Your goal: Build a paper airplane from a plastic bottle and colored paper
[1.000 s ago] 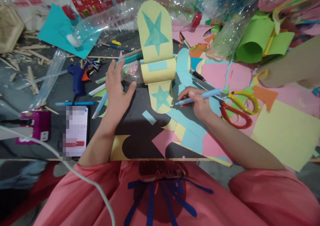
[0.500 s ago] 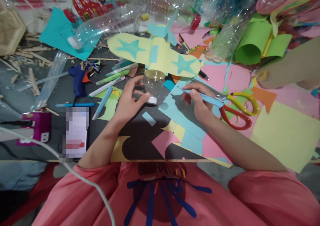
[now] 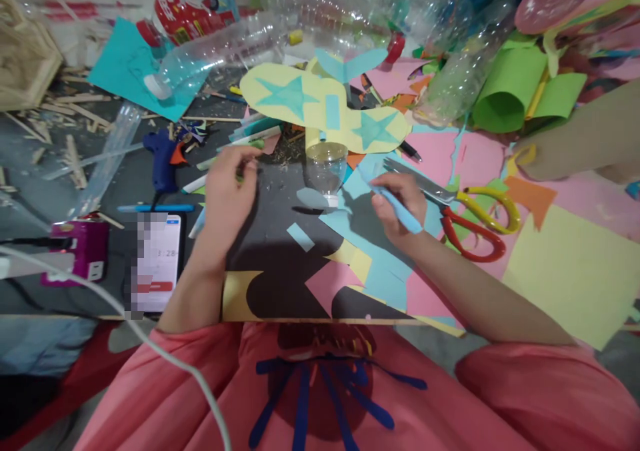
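Note:
My right hand (image 3: 403,204) is closed round a light blue marker (image 3: 400,208), its front end pointing up-left over light blue paper (image 3: 390,254). My left hand (image 3: 230,184) hovers over several markers (image 3: 257,128) left of centre, its fingers curled with a gap to the thumb; I see nothing clearly held. Between the hands stands a paper plane on a clear plastic bottle (image 3: 327,168), neck down. Its yellow wings (image 3: 250,91) carry teal stars, and a light blue tail (image 3: 350,64) tops it. A light blue paper oval (image 3: 313,198) is beside the bottle neck.
Scissors (image 3: 483,221) with red and yellow handles lie right of my right hand. A blue glue gun (image 3: 163,161), a phone (image 3: 163,261) and a purple box (image 3: 75,248) are at left. Plastic bottles (image 3: 215,48) crowd the back. Another person's arm (image 3: 580,131) reaches in at right.
My left hand has left the bottle and moved left over the markers. The marker in my right hand has turned, its rear end now lower. The plane has twisted, and the paper oval now shows.

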`<state>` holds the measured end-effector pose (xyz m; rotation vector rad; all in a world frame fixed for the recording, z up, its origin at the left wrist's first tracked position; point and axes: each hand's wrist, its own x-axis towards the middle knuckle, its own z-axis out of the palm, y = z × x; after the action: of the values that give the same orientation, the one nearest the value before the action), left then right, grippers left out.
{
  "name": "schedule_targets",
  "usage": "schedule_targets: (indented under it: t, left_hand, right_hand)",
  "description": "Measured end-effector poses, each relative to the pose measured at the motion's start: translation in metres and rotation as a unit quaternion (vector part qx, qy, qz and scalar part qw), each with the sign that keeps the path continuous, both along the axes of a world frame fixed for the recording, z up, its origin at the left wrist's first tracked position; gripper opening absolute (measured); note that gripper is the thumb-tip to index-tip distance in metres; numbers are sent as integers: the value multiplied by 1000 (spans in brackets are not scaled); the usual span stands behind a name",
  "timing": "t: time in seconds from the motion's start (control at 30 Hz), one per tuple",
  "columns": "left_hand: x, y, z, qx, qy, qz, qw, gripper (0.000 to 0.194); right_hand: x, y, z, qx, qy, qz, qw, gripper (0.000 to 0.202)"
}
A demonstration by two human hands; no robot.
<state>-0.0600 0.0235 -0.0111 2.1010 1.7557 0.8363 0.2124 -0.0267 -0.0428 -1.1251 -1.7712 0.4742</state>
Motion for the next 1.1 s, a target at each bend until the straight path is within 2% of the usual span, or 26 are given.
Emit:
schedule_targets:
  t: [0.07,0.13,0.27,0.37,0.43,0.5,0.57,0.7,0.77,0.83,0.9,0.97,1.07,1.1]
  left_hand:
    - [-14,9,-1,10,52,67,996,20]
    - [-24,14,-2,-5,82,85,993,18]
    - [-26,16,-5,-27,126,106,986,16]
    - [-22,15,-9,-35,130,79,988,17]
    - [-20,15,-12,-43,127,56,989,16]
    - [-19,15,-14,-43,132,33,990,16]
    - [-18,14,-14,-32,141,8,989,18]
    - [-12,7,-10,32,131,-7,991,21]
    - [-8,3,-6,90,81,9,993,22]
    - [-5,1,-4,170,-4,31,985,28]
    - [-2,2,-5,262,-110,62,957,38]
    - [-1,8,-6,321,-218,86,917,37]
    - [-2,20,-4,305,-363,130,871,10]
    - [-3,24,-2,284,-408,163,852,16]
  right_hand:
    - [-3,-2,3,95,-28,47,994,14]
    - [-6,-3,7,155,-60,98,981,17]
    - [-11,-5,14,204,-175,200,942,21]
    - [-15,-7,15,215,-255,263,905,27]
    - [-17,-8,13,199,-291,285,891,27]
    - [-18,-9,11,182,-305,290,889,28]
    - [-17,-10,9,170,-295,270,901,30]
    - [-10,-10,7,142,-246,175,943,38]
    - [-9,-9,7,120,-237,138,954,41]
    - [-10,-9,6,100,-249,131,955,38]
    - [-13,-8,5,74,-266,150,949,35]
    - [-16,-8,5,45,-273,174,945,35]
    - [-16,-7,5,39,-255,176,950,32]
    - [-15,-6,6,50,-240,161,956,29]
